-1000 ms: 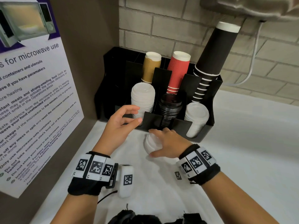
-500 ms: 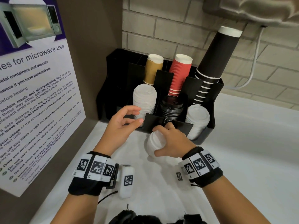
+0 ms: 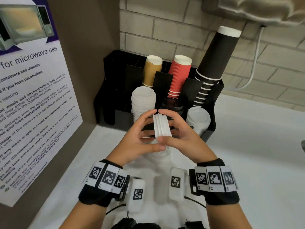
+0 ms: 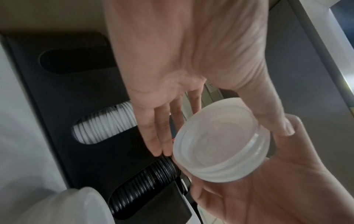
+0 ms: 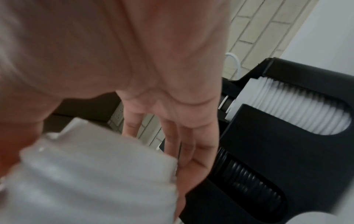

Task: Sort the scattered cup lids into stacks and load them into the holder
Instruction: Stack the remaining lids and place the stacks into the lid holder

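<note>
A short stack of white cup lids (image 3: 162, 128) stands on edge in the air just in front of the black holder (image 3: 105, 90). My left hand (image 3: 147, 130) holds it from the left, thumb under the rim and fingers up along its face. From the right my right hand (image 3: 177, 128) cups it, fingers curled over the top. The left wrist view looks into the hollow underside of the lids (image 4: 222, 145); in the right wrist view the lids (image 5: 95, 174) are a blur. The holder's front slots carry white lids (image 3: 143, 103), black lids (image 3: 171, 104) and more white lids (image 3: 198, 119).
Tan (image 3: 151, 70), red (image 3: 179, 75) and tall black cups (image 3: 214, 60) stand in the holder's back row. Another white lid (image 3: 158, 156) lies on the white counter under my hands. A microwave notice (image 3: 33, 96) covers the left wall, brick wall behind.
My right hand has lifted the white lids off the counter and turned them on edge. My left hand has come across from the holder's front and taken hold of them too.
</note>
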The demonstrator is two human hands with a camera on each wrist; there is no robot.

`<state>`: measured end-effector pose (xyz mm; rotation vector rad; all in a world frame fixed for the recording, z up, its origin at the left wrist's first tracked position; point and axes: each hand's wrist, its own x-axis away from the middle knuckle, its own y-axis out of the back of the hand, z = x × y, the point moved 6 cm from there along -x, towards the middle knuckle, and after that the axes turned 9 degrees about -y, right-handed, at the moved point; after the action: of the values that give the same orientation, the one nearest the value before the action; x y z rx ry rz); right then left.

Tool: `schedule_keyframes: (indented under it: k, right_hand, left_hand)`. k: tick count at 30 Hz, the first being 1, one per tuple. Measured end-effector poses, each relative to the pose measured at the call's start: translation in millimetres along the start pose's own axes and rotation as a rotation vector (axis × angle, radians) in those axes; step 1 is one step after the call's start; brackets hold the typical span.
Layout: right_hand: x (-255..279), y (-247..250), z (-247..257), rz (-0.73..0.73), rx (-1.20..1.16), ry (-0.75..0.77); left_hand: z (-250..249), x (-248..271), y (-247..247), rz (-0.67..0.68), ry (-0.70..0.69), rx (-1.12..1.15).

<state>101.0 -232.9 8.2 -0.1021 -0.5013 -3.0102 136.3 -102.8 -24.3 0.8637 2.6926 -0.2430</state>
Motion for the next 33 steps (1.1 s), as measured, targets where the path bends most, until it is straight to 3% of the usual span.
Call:
schedule_keyframes:
  k: [11,29,31,33]
  right_hand:
    - [6,11,-3,-0.020,-0.103,-0.011]
    - [13,7,11,-0.133,0.010,0.113]
    - [13,23,14,-0.210,0.009,0.141]
    - [12,58,15,-0.410,0.076,0.151]
  left_hand:
    - [-2,-2,-6,0.027,-0.022,-0.039]
    - [0,-2,-7,0.039,-0.030,-0.093]
    - [0,-1,-2,0.010,-0.027,-0.094]
    - [0,-1,8,-0.061,-0.020,-0.102]
